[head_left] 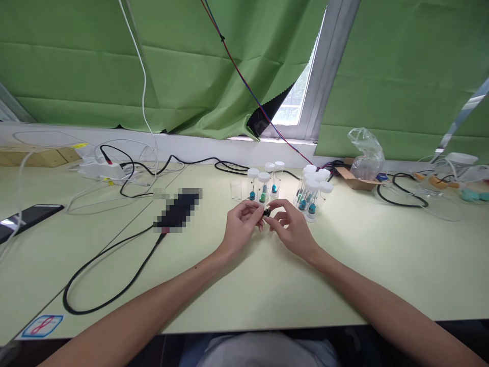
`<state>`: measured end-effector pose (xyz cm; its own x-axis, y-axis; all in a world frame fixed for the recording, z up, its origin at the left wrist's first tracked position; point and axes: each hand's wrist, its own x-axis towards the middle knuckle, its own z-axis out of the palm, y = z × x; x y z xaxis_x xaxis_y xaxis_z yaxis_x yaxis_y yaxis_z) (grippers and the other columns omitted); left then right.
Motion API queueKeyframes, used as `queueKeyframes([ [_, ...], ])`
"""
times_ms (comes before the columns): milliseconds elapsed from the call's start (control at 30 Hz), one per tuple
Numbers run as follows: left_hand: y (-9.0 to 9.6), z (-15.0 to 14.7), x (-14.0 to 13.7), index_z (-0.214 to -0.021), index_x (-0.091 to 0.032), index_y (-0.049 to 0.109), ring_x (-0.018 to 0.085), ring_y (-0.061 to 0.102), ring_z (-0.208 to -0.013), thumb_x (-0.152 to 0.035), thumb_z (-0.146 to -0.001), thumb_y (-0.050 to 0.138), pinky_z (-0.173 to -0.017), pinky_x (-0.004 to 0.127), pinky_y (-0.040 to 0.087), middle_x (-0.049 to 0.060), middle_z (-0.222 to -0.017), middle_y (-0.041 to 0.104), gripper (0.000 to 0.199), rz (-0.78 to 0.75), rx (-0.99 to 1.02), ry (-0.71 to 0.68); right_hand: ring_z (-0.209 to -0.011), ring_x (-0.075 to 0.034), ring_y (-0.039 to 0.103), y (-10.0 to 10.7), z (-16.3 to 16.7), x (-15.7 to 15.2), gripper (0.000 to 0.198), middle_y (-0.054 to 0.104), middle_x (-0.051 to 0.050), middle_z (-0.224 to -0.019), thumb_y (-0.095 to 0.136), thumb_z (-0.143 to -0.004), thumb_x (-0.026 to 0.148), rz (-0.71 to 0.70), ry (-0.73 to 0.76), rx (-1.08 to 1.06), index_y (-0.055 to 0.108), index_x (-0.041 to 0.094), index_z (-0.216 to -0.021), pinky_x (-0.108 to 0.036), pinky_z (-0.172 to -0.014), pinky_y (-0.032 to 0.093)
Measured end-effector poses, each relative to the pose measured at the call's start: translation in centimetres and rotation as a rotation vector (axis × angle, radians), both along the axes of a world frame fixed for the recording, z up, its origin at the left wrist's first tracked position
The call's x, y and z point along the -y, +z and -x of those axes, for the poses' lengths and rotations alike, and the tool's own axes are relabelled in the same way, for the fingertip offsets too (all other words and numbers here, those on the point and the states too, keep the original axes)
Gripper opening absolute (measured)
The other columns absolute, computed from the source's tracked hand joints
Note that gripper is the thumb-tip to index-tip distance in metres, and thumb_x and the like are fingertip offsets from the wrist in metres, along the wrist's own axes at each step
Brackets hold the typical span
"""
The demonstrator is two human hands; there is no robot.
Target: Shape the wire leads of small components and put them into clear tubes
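Observation:
Over the middle of the table, my left hand (241,224) and my right hand (293,228) meet at a small black part (266,212). The fingertips of both hands pinch it from either side. It is too small to name. A thin rod or wire (241,200) sticks out to the left above my left hand. Just beyond the hands stand several clear tubes with white caps and blue or green pieces inside, among them a left group (263,177) and a right group (311,184). An uncapped clear cup (236,189) stands left of them.
A black cable (132,290) loops on the left to a blurred-out dark device (179,210). At far left lie a phone (28,220) and a white power strip (103,171). A cardboard box (357,179) holding a plastic bag (367,153) sits back right.

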<state>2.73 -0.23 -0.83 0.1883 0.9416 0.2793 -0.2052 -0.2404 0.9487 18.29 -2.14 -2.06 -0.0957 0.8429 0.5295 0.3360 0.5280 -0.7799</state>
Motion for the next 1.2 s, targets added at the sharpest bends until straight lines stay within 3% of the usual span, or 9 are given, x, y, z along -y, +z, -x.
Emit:
queueKeyframes([
  [600, -0.34, 0.03, -0.16, -0.084, -0.017, 0.064, 0.013, 0.059, -0.057, -0.041, -0.081, 0.072, -0.06, 0.03, 0.05, 0.0, -0.065, 0.063, 0.025, -0.007, 0.004, -0.037, -0.057, -0.012, 0.062, -0.1, -0.01, 0.08, 0.022, 0.066, -0.006, -0.099, 0.055, -0.094, 0.038, -0.003, -0.009, 0.033, 0.053, 0.022, -0.109, -0.024, -0.047, 0.045],
  [1067, -0.01, 0.02, -0.1, -0.084, -0.017, 0.063, 0.013, 0.058, -0.057, -0.039, -0.081, 0.072, -0.058, 0.029, 0.049, 0.001, -0.066, 0.061, 0.024, 0.0, -0.006, -0.019, -0.061, -0.012, 0.059, 0.2, -0.18, -0.04, 0.021, 0.067, -0.006, -0.102, 0.054, -0.095, 0.039, 0.006, -0.003, 0.042, 0.056, 0.022, -0.107, -0.027, -0.054, 0.05],
  [1200, -0.24, 0.11, -0.29, -0.083, -0.017, 0.061, 0.012, 0.054, -0.056, -0.04, -0.083, 0.068, -0.056, 0.029, 0.046, 0.0, -0.069, 0.06, 0.023, -0.04, -0.155, -0.009, -0.071, -0.015, 0.064, 0.37, -0.23, -0.09, 0.022, 0.067, -0.006, -0.098, 0.051, -0.097, 0.042, 0.007, -0.089, 0.02, 0.059, 0.022, -0.103, -0.027, -0.057, 0.05],
])
